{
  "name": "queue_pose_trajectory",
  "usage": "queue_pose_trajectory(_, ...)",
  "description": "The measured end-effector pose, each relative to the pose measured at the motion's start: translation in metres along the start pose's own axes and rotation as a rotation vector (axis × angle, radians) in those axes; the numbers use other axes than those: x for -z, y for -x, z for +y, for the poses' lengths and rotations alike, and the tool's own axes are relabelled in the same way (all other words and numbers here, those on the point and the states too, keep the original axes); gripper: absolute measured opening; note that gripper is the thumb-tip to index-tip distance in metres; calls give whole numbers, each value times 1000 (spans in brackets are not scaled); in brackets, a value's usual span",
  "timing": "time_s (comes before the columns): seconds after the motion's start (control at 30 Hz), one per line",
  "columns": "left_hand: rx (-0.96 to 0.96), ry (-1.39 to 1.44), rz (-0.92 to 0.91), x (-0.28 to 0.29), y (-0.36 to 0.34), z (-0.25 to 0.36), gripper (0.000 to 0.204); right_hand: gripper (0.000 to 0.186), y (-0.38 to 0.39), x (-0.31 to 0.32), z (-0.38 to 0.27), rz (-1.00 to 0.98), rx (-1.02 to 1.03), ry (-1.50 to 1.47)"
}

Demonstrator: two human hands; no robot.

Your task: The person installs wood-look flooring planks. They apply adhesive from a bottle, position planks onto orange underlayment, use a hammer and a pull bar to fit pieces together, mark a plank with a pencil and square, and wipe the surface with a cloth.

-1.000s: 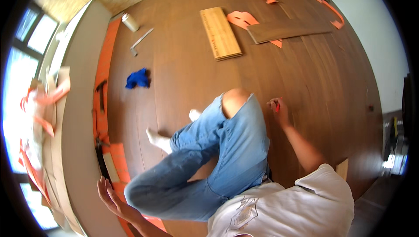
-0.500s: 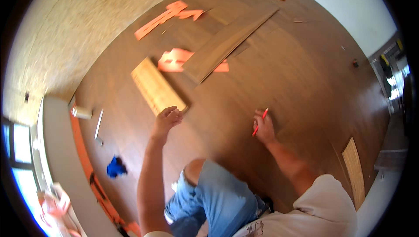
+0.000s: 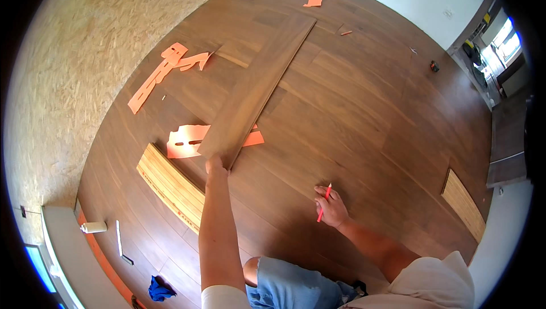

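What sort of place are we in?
Likely a room being renovated: there's a loose brown plank, scraps of orange sheeting on the wooden floor, and a bare strand-board wall.

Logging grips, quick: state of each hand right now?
Left hand: at the near end of the brown floorboard; fingers hidden, grip unclear.
Right hand: holding a red pencil.

Room under renovation: bare strandboard wall (image 3: 114,41), loose plank (image 3: 263,84), orange scraps (image 3: 153,79).

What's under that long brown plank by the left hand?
Orange sheeting sticks out on both sides of the plank near its closer end, over the floor. The plank covers the stretch between, so whether it's one piece cannot be seen.
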State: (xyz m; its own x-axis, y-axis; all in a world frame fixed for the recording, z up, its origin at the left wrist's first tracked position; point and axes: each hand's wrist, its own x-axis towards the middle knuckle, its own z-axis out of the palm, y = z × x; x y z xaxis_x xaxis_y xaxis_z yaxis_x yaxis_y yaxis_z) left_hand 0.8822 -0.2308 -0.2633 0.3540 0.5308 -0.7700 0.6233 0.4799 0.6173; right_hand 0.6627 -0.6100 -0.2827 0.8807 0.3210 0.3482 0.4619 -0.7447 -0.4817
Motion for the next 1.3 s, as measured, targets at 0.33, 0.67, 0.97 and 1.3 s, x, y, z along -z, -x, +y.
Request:
queue_pose_trajectory(0.33,-53,404,-445,28,57,-25,43,11,8,-13,2,-29,-45,-3)
queue_pose_trajectory(0.67,-113,436,-985,8,197,-50,43,17,2,-18,-17,7,-83,-112)
queue_pose_trajectory(0.97,-262,592,-914,159,364,-147,47,14,8,-11,11,120,40,-36)
queue_pose_trajectory(1.3,-338,187,-670,399,466,-315,42,60,-60,107,-159,168,-1028,-1656)
